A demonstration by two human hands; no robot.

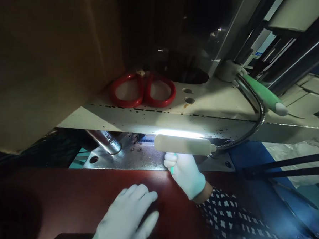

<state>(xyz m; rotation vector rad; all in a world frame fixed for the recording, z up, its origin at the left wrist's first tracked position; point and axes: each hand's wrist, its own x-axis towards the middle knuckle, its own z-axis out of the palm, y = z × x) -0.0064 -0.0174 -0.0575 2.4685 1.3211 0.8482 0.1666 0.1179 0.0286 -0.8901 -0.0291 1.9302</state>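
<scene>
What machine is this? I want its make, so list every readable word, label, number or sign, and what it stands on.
No text is readable in this view.
Blue label at the upper right: print too small and blurred to read.
Red scissors, lamp, green-handled tool: no marking shows.
Gloved left hand, right hand and the small green thing it grips: no print shows.

White gloves (127,214) — dark, white-dotted sleeve (233,218)
</scene>
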